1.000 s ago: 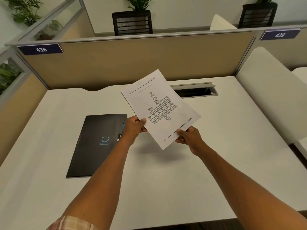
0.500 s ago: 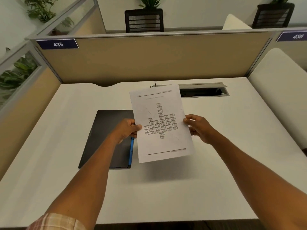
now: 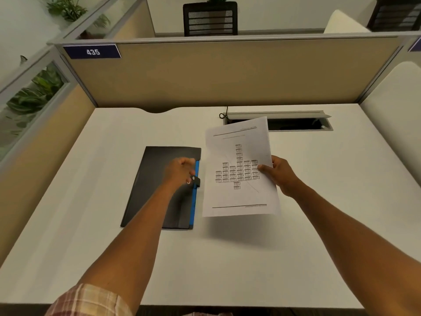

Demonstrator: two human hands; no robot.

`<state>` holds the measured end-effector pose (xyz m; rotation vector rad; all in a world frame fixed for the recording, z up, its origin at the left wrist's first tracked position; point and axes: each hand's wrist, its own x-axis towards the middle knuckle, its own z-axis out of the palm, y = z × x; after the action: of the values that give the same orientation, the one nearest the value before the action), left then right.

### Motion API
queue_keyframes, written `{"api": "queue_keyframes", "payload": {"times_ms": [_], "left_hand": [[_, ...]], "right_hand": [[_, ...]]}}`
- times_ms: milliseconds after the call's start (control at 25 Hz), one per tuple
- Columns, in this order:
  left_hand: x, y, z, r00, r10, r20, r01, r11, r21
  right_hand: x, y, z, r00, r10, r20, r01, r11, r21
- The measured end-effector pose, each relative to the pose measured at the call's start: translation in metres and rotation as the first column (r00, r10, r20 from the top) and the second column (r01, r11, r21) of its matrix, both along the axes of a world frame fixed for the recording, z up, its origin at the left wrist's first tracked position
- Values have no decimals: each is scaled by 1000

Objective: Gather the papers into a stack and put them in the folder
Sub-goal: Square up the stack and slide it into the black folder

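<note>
White papers [image 3: 240, 169] printed with small boxes are held above a white desk [image 3: 227, 258], pinched at their right edge by the right hand [image 3: 281, 175]. Just to their left a black folder [image 3: 157, 190] lies flat on the desk. The blurred left hand [image 3: 180, 171] is over the folder's blue edge, fingers loosely curled, grasping nothing visible.

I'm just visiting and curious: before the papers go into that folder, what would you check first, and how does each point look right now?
1. Papers held securely: ok, the right hand pinches their right edge.
2. Papers gathered into one stack: cannot tell, only the top sheet shows.
3. Folder within reach: ok, it lies flat on the desk beside the papers.
4. Folder open: not ok, it looks closed.
5. Left hand free to open it: ok, it is at the folder's clasp edge, though blurred.
</note>
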<state>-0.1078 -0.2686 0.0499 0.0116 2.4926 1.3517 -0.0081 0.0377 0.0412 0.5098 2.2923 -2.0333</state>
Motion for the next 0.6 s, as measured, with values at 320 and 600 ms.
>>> {"api": "queue_keyframes", "payload": {"times_ms": [320,600], "left_hand": [[2,-23,-51,983,-129,130,183,702,-689],[6,-14,-65,978,-58,202,189,670,-718]], "right_hand": [[-8,-3,-16,997,-64,50,63,998,13],[-9,-4,-26,994,-60,88,62,998,-21]]}}
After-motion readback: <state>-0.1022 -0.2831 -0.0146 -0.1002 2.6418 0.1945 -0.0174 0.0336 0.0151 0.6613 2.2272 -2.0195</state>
